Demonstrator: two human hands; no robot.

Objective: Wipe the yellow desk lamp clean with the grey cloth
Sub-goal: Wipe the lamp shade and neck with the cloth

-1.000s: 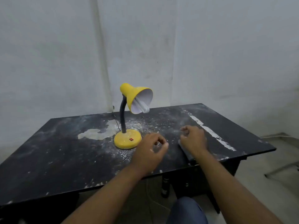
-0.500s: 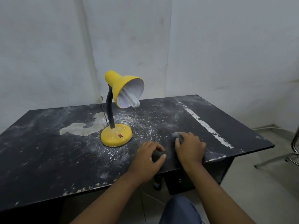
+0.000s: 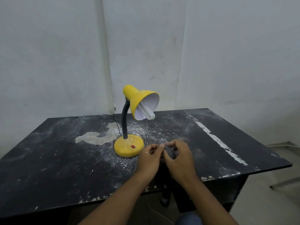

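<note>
The yellow desk lamp [image 3: 129, 147] stands on the black desk [image 3: 48, 159], its round base speckled with white dust, a black gooseneck rising to a yellow shade with a white bulb. The grey cloth [image 3: 168, 150] is held between my two hands just right of the lamp base, slightly above the desk. My left hand [image 3: 150, 160] pinches its near edge and my right hand [image 3: 179, 158] grips the other side. Most of the cloth is hidden by my fingers.
White dust and a pale peeled patch [image 3: 97, 137] lie around the lamp base. A black cord [image 3: 117, 125] runs back from the lamp to the wall. A white scraped stripe [image 3: 217, 140] crosses the desk's right side. The wall stands close behind.
Both hands have come together and lifted the grey cloth off the desk, closer to the lamp base. Earlier the right hand lay flat on the cloth and the left was beside it.
</note>
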